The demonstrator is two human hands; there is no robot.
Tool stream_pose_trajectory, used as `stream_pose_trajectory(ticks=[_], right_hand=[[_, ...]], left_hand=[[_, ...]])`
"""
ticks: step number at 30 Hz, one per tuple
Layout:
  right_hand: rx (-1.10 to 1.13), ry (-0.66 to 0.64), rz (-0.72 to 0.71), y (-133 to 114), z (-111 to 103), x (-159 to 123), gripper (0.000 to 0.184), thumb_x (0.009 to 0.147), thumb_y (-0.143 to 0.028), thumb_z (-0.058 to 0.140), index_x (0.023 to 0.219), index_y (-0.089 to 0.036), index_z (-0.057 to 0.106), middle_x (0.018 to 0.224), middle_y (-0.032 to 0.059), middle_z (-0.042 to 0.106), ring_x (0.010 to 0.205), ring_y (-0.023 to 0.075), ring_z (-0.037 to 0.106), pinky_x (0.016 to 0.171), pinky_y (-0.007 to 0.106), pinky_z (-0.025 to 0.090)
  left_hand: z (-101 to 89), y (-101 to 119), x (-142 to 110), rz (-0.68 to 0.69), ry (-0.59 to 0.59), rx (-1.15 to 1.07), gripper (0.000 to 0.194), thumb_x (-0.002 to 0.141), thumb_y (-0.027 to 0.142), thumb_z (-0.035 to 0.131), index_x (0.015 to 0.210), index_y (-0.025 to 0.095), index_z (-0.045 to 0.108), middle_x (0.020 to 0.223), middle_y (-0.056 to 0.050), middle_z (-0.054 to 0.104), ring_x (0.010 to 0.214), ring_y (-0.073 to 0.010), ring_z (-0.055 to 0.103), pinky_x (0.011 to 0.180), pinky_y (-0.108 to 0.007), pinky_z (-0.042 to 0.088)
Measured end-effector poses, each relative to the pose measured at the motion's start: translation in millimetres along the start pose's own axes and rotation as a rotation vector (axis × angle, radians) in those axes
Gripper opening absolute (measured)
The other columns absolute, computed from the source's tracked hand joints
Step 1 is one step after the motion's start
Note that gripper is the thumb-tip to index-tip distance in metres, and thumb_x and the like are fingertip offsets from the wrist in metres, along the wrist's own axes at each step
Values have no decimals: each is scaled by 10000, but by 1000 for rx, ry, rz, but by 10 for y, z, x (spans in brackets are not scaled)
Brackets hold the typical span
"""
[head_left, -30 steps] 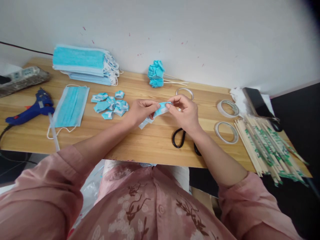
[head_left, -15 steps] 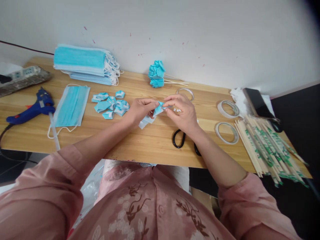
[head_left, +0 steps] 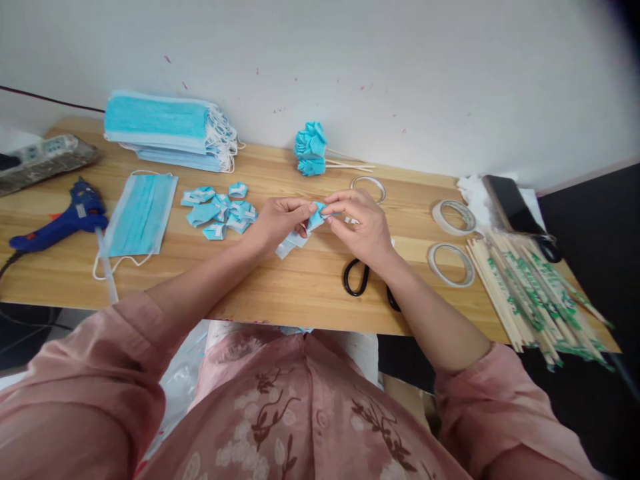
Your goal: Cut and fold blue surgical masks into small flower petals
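Between my two hands is a small folded piece of blue mask fabric [head_left: 317,216]. My left hand [head_left: 281,223] pinches its left side with thumb and finger. Thumb and fingertips of my right hand [head_left: 363,223] close on its right corner. Pale fabric strips [head_left: 290,245] lie on the table under my left fingers. Small white tape bits [head_left: 351,220] sit beside my right hand. Below my right wrist is a pair of scissors with black handles [head_left: 356,278], partly hidden by the forearm. Several folded blue petals [head_left: 220,210] lie in a group left of my left hand.
At the left are a stack of masks [head_left: 160,123], a single mask [head_left: 143,213], a blue glue gun [head_left: 75,217] and a power strip [head_left: 50,157]. Fabric flowers [head_left: 311,148] on sticks lie at the back. Tape rolls [head_left: 451,265], wrapped wooden sticks [head_left: 535,293] and a phone [head_left: 513,200] are rightward.
The right end of the blue fabric has been folded over, making the piece shorter and pointed. My right hand has shifted slightly left and its fingers have changed their grip.
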State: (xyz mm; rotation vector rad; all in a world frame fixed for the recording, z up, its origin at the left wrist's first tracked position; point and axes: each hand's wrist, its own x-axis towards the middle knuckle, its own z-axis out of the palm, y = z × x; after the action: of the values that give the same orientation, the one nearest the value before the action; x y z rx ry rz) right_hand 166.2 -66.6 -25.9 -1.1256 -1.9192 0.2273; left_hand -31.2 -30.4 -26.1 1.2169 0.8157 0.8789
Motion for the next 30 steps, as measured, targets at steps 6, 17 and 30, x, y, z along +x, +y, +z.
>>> stream_pose_trajectory(ticks=[6, 17, 30], right_hand=[[2, 12, -45, 15, 11, 2, 121, 893, -191, 663, 894, -282, 743, 1061, 42, 787, 1011, 246, 715, 959, 462, 523], [242, -7, 143, -101, -65, 9, 175, 960, -363, 607, 1076, -277, 708, 1169, 63, 754, 1130, 239, 687, 948, 417, 554], [560, -198, 570, -159, 18, 20, 414, 770, -613, 813, 787, -220, 683, 764, -7, 641, 722, 143, 556, 670, 283, 468]], left_hand=[[27, 51, -19, -8, -7, 27, 387, 711, 500, 874, 728, 139, 735, 672, -9, 670, 539, -74, 542, 543, -218, 459], [23, 20, -12, 9, 47, 56, 344, 741, 480, 810, 715, 166, 673, 608, 20, 603, 518, -76, 503, 506, -216, 418], [50, 91, -37, 119, 56, 137, 295, 778, 432, 784, 674, 177, 679, 617, 13, 605, 580, -95, 512, 575, -231, 458]])
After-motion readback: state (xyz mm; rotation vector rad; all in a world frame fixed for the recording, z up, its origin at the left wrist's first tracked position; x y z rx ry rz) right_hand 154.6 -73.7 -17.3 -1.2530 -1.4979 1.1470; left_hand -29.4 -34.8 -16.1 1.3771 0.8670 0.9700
